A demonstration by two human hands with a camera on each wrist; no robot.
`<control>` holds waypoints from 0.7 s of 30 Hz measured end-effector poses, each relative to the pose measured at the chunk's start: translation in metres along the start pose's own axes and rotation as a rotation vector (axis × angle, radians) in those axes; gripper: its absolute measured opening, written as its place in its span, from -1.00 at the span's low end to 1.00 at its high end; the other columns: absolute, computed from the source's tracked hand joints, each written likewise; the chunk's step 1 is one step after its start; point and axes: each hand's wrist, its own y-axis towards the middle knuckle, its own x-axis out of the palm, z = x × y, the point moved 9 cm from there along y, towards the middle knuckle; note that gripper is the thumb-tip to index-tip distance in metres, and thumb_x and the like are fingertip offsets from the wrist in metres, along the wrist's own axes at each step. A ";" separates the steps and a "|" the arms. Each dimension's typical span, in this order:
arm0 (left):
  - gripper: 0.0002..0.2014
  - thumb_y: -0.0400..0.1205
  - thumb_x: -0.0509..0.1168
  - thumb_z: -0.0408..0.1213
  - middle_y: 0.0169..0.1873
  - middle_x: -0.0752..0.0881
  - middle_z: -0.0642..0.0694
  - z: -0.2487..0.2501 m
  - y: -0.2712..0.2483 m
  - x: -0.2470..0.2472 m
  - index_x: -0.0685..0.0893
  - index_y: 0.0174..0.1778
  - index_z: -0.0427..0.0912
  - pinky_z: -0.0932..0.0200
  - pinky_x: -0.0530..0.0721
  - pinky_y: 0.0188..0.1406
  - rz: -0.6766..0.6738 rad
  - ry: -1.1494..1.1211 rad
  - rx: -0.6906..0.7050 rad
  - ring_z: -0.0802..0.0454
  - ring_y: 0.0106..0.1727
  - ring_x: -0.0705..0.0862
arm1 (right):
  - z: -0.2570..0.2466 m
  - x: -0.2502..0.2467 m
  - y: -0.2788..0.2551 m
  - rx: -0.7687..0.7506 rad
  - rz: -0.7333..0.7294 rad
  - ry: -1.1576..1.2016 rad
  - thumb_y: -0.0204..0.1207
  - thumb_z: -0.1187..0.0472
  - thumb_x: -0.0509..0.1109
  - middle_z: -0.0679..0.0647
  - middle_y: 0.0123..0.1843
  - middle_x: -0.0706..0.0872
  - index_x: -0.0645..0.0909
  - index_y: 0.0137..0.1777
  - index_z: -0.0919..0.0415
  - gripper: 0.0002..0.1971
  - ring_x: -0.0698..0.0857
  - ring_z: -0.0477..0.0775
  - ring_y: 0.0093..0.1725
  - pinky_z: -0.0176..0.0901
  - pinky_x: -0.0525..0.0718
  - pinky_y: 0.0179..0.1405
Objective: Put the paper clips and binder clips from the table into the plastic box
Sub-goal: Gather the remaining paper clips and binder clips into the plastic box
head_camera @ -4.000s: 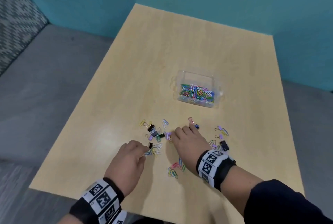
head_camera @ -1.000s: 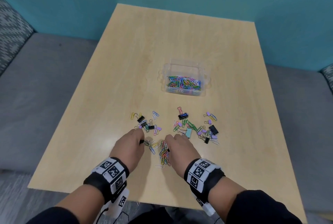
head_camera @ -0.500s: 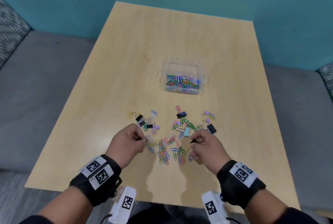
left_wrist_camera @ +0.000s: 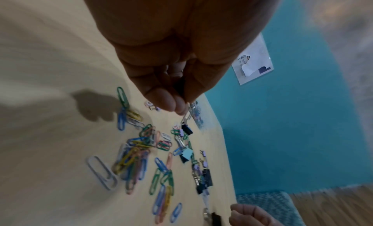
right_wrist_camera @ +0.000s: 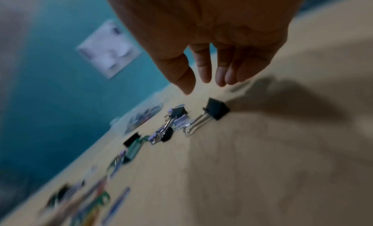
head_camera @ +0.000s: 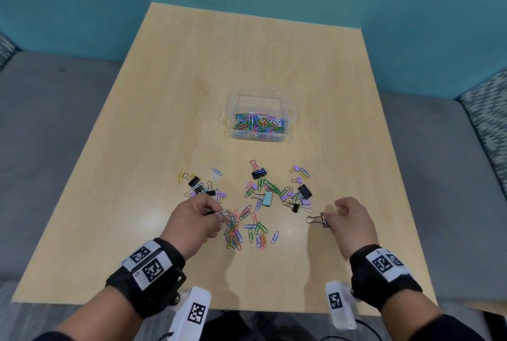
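Head view first: the wooden table (head_camera: pixel 170 110) fills the frame, with the clear plastic box (head_camera: pixel 259 118) standing past its middle, already holding a bed of coloured paper clips. Nearer, a scatter of loose paper clips (head_camera: pixel 247 226) and small binder clips (head_camera: pixel 297 195) lies between the box and the two hands, none of it touching the box.

By my reading the step in hand is gathering, not yet carrying. The left hand (head_camera: pixel 193 221) is curled, its thumb and fingertips (left_wrist_camera: pixel 170 104) pinching a small black binder clip (left_wrist_camera: pixel 179 87) with its wire loop poking out below; it hangs over the left edge of the paper clip pile. The right hand (head_camera: pixel 349 221) is released: in its wrist view the fingers hang straight and apart, holding nothing, just above a black binder clip (right_wrist_camera: pixel 217 109) that lies on the table to the near right of the scatter. Whether a fingertip grazes it I cannot tell.

The next move likely calls for the right hand to close thumb and forefinger on that clip's body, then both hands to travel to the far side and drop their clips over the box's rim. The flat paper clips will probably need scooping or sliding.
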 end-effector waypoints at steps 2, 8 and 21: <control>-0.91 0.48 0.31 -0.61 -0.33 0.74 -0.39 0.006 -0.001 0.007 0.58 -0.20 -0.38 0.14 0.40 -0.46 -0.027 -0.037 -0.004 -0.08 -0.44 0.53 | -0.031 -0.006 -0.013 -0.245 0.053 -0.122 0.50 0.18 0.39 0.01 0.09 0.59 0.59 0.16 0.06 -0.76 0.60 0.05 0.03 -0.05 0.58 0.07; -0.89 0.55 0.27 -0.65 -0.34 0.75 -0.34 0.019 -0.004 0.030 0.60 -0.17 -0.39 0.17 0.65 -0.50 -0.101 -0.094 0.014 -0.06 -0.40 0.67 | -0.107 0.072 -0.075 -0.280 -0.552 0.304 0.46 0.07 0.38 -0.12 -0.10 0.71 0.63 0.09 -0.15 -0.78 0.71 -0.10 -0.16 -0.09 0.68 -0.04; -0.86 0.50 0.32 -0.57 -0.47 0.65 -0.16 0.021 -0.003 0.015 0.64 -0.27 -0.25 0.20 0.61 -0.51 0.029 0.161 0.133 -0.02 -0.47 0.62 | -0.134 0.106 -0.078 -0.298 -0.586 0.322 0.54 0.27 0.36 0.16 -0.35 0.67 0.64 -0.25 0.18 -0.86 0.56 -0.01 -0.39 -0.13 0.56 -0.35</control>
